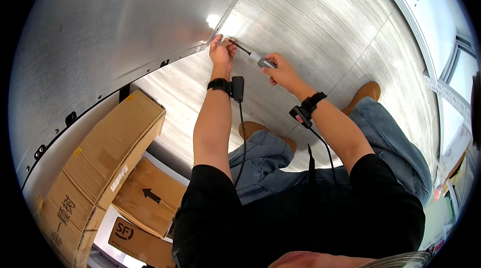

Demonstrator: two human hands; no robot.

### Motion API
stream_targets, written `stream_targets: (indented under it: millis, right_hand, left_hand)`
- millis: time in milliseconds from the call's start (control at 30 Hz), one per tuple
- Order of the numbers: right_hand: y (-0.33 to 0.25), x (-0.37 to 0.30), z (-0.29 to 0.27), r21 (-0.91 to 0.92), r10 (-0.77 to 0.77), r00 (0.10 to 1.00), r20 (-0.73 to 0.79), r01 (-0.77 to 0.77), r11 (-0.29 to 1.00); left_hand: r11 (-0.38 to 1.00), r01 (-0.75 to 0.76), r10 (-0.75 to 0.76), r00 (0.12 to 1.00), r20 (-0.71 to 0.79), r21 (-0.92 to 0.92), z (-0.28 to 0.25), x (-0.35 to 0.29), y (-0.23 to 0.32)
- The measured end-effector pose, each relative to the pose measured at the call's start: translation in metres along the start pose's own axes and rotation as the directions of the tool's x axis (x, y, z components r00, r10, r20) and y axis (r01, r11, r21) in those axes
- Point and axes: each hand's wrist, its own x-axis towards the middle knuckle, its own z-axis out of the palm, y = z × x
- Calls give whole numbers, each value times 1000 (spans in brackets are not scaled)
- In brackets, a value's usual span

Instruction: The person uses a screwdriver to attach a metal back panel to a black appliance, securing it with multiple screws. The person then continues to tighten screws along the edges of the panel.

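Observation:
My right hand (281, 71) is wrapped round the grey handle of a screwdriver (262, 61), whose dark shaft slants up and left. At the shaft's far end, my left hand (222, 53) is closed, its fingertips against the lower corner of a large grey metal panel (135, 22). Thumb and fingers there meet round the screwdriver's tip; whether they also pinch a screw is too small to make out. Along the panel's lower edge run holes and small black fittings (70, 118).
Cardboard boxes (100, 167) are stacked at the lower left, one with a black arrow. Pale wood-look floor (320, 22) spreads beneath my hands. A white cabinet-like structure (426, 32) stands at the right. Black cables hang from straps on both wrists.

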Motion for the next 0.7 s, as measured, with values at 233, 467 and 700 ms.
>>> stream_targets:
  millis: [233, 467, 700]
  right_hand:
    - [-9, 4, 18, 19, -55, 998, -14, 55, 998]
    - [-17, 7, 20, -58, -34, 999, -6, 34, 998]
    - [-18, 12, 19, -102, -22, 1000, -18, 20, 995]
  left_hand:
    - [999, -46, 46, 999, 9, 15, 2, 10, 15]
    - [997, -63, 60, 995, -85, -33, 6, 18, 16]
    - [999, -48, 44, 983, -181, -14, 12, 27, 16]
